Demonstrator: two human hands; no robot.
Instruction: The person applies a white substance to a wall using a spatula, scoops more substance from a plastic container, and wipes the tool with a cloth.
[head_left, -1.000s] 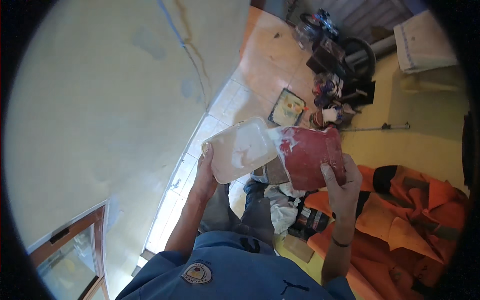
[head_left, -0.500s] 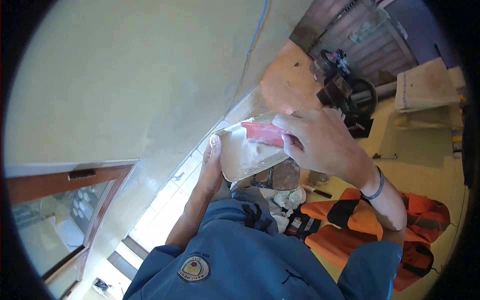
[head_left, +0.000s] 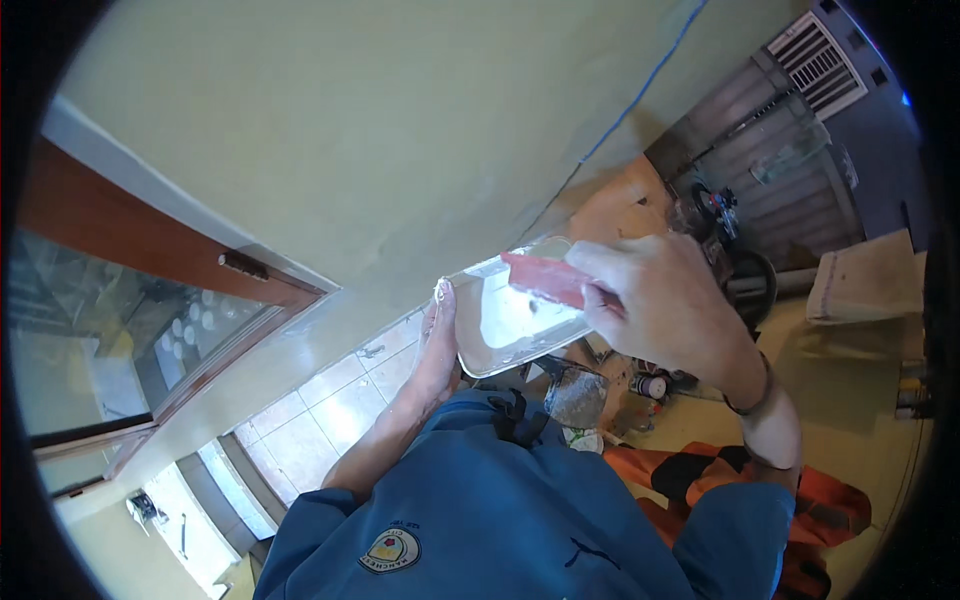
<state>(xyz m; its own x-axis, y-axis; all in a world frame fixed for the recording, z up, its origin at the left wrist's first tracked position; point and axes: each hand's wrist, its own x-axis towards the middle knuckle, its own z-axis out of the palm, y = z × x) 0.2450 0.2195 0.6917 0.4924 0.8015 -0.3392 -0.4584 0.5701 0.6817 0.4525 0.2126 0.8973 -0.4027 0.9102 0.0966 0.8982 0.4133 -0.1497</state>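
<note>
My left hand (head_left: 436, 340) grips a shallow off-white plastic tray (head_left: 474, 343) by its left end, with the thumb up along the rim. White paste (head_left: 502, 322) is spread over the tray's bottom, and some is smeared on the left thumb. Pinched in my right hand (head_left: 672, 300) is a flat red scraper (head_left: 540, 279), tilted over the right part of the tray. Its lower edge carries some white paste; whether that edge touches the tray's bottom I cannot tell. The fingertips behind the scraper are hidden.
A pale wall (head_left: 330, 130) rises ahead, with a blue cable (head_left: 648, 88) along it. At left is a brown wooden frame (head_left: 290, 283) with glass. Pale floor tiles (head_left: 335, 420) lie below. To the right are an orange-and-black cloth item (head_left: 690, 470) and a beige sack (head_left: 868, 278).
The view has turned, so the wall and the wooden frame fill more of it. Tray and hands sit slightly further right and lower in the picture. Both hands keep their holds.
</note>
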